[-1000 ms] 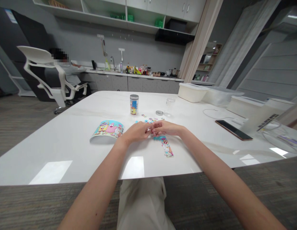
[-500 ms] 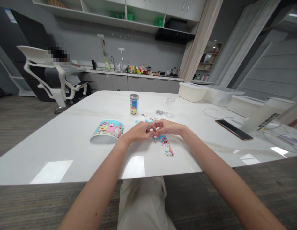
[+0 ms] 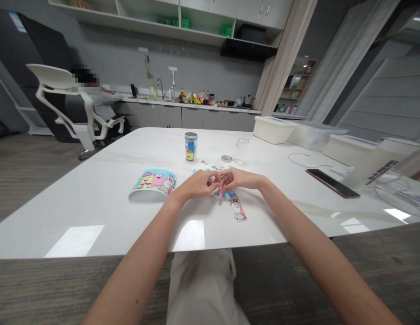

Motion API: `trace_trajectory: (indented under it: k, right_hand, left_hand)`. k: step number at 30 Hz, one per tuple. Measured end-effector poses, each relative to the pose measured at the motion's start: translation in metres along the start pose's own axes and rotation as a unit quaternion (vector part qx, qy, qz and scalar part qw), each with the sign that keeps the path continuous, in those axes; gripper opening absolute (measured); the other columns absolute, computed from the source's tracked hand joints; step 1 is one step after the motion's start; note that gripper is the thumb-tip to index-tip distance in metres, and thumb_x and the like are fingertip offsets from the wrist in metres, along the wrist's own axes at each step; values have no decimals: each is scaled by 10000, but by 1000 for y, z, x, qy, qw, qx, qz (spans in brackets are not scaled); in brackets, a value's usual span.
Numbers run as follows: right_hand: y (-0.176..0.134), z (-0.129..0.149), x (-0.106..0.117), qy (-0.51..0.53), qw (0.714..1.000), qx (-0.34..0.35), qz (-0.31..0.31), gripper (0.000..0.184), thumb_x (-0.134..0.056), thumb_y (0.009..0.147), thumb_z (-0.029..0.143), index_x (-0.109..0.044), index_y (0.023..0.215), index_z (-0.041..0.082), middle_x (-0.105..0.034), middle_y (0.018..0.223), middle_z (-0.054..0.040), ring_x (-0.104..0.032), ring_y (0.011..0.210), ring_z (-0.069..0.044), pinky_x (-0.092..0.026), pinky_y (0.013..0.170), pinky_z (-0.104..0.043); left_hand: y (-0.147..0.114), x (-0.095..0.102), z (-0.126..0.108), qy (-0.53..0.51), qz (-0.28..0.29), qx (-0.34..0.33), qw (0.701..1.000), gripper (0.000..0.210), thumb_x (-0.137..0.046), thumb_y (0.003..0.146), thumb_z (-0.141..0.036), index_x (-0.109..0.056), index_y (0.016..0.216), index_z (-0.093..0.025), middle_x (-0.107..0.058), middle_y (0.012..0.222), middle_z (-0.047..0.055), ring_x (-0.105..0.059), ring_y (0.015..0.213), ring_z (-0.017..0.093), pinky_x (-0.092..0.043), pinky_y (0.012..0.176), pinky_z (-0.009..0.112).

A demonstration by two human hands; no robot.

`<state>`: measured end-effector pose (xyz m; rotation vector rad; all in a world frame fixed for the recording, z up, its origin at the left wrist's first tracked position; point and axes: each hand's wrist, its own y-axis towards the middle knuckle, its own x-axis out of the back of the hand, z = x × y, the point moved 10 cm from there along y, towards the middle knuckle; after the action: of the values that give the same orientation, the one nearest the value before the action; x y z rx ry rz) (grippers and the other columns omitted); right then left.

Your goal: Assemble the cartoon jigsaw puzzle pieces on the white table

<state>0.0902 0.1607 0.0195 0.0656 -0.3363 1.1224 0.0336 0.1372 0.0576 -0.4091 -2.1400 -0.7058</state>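
My left hand (image 3: 197,184) and my right hand (image 3: 240,179) meet fingertip to fingertip low over the white table. A small pink jigsaw piece (image 3: 220,197) shows under the right fingertips, which are pinched on it. The left thumb and fingers are closed too; what lies between them is mostly hidden. Just beside the right hand, a joined strip of jigsaw pieces (image 3: 237,206) with a cartoon picture lies flat. Loose jigsaw pieces (image 3: 205,163) are scattered behind the hands, partly covered by them. Left of my left hand, a curved cartoon picture sheet (image 3: 155,181) stands bowed on the table.
A picture jar with a metal lid (image 3: 191,146) stands behind the hands. Near it are a loose lid (image 3: 226,158) and a clear jar (image 3: 242,151). A phone (image 3: 332,183), a cable and white boxes (image 3: 274,129) occupy the right side. A person sits at the far left.
The pink piece now hangs slightly lower beneath the fingertips and shows more. Both hands stay nearly in place, and the whole view has shifted a little.
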Motion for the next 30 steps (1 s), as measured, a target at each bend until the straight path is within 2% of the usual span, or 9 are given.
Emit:
trace_trajectory:
  k: [4,7,11,13,18,20,23,26,30]
  right_hand:
    - [-3,1,-4,-72,997,-12,19,392,-742,703,198,-582,1059,164,-702,788,-26,-668,718,-147,-500,706,-275]
    - [-2,-4,-8,-81,996,-20,37,492,-732,709,202,-553,1166,168,-707,811,-33,-669,683,-143,-511,688,-278]
    - [-1,-6,-9,-75,996,-20,47,449,-704,718,173,-567,1146,170,-702,793,-21,-664,697,-139,-510,708,-280]
    - [-1,-3,-7,-73,997,-13,37,354,-679,737,170,-595,1081,169,-697,803,-22,-656,723,-137,-505,725,-281]
    - [-4,7,4,-98,995,-3,-14,302,-726,702,200,-627,984,165,-670,825,-19,-618,745,-135,-482,704,-268]
    - [-5,9,2,-101,995,0,-6,295,-747,687,222,-636,953,160,-661,824,-16,-604,738,-131,-472,692,-261]
    - [-5,9,1,-95,995,1,2,281,-713,738,278,-642,984,162,-658,825,-21,-596,738,-127,-457,661,-246]
    - [-4,4,13,-109,993,-4,-37,284,-649,800,344,-641,1021,166,-642,760,-18,-580,687,-120,-439,592,-231]
    - [-5,7,40,-120,981,4,-152,269,-624,809,393,-648,913,146,-577,660,5,-495,556,-88,-393,512,-223]
  left_hand:
    - [0,7,2,27,-23,13,999,146,-476,786,-225,-612,798,-173,-413,434,-77,-335,430,87,-271,511,213]
    - [1,7,1,31,-22,10,999,141,-481,784,-236,-606,770,-171,-399,426,-76,-322,431,87,-264,504,213]
    - [0,5,0,15,-14,18,1000,144,-484,779,-235,-608,751,-167,-375,423,-81,-300,427,79,-261,498,216]
    - [0,1,2,-13,5,27,1000,149,-493,775,-237,-618,746,-161,-356,423,-84,-284,425,74,-256,491,220]
    - [-5,-21,3,-110,138,25,984,226,-595,730,-288,-678,895,-158,-336,450,-93,-295,432,68,-241,462,216]
    - [-6,-21,4,-124,152,27,980,286,-629,716,-308,-688,954,-160,-311,458,-97,-282,436,67,-227,456,217]
    - [-6,-18,6,-107,148,29,983,305,-669,699,-368,-722,919,-163,-312,483,-86,-282,453,67,-218,459,229]
    - [-9,-28,5,-74,186,30,979,326,-690,682,-437,-756,863,-175,-328,487,-74,-302,462,71,-224,467,241]
    - [-14,-42,4,-61,245,33,967,380,-700,676,-467,-762,933,-195,-344,473,-74,-300,465,73,-238,479,240]
